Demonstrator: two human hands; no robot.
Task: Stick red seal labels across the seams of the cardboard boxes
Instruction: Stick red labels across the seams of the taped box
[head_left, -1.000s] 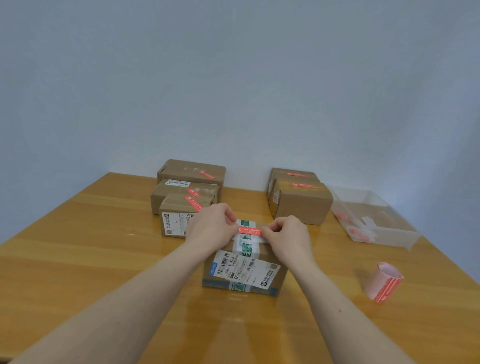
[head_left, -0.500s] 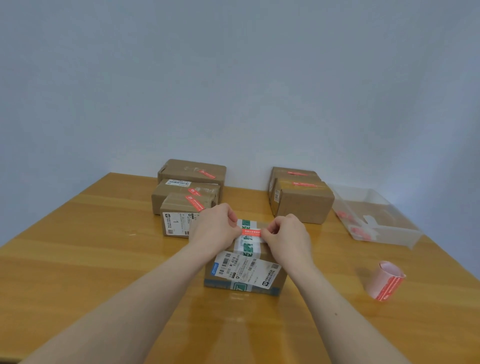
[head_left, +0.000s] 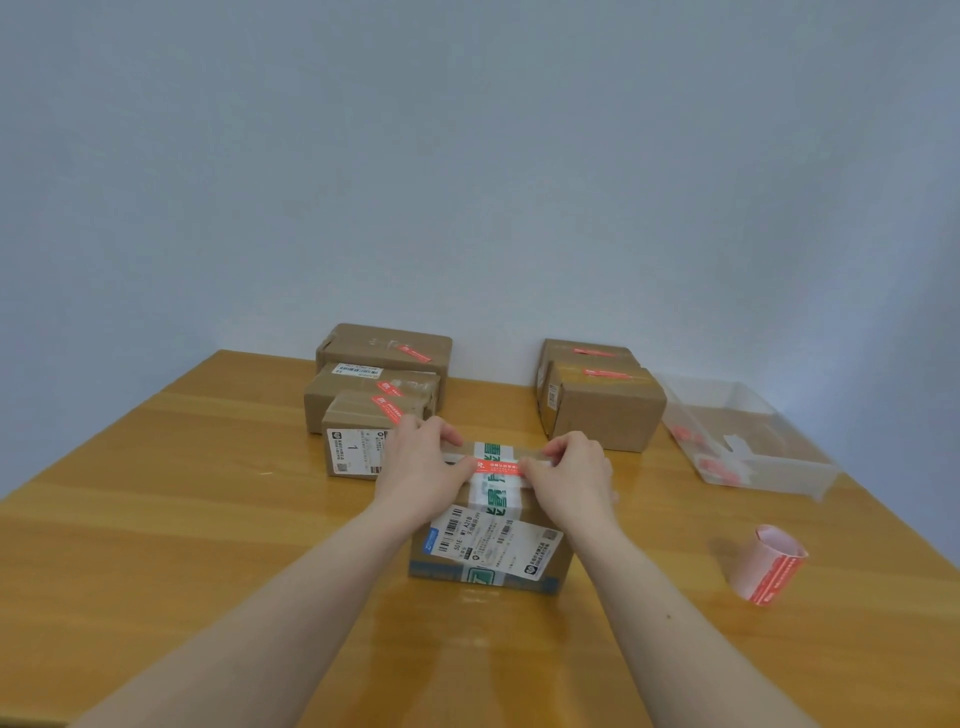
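A cardboard box with green-and-white tape and a white shipping label stands in the middle of the table. A red seal label lies across its top. My left hand pinches the label's left end and my right hand pinches its right end, with both thumbs down on the box top. Whether the label is stuck down I cannot tell. A roll of red seal labels lies on its side at the right.
Three cardboard boxes with red labels, the nearest, sit at the back left. Two more boxes stand at the back right. A clear plastic tray holding red and white scraps sits at the far right. A wall rises behind the wooden table.
Both hands have lowered the red label a little onto the box top and drawn closer to its ends. The boxes and the roll have not moved.
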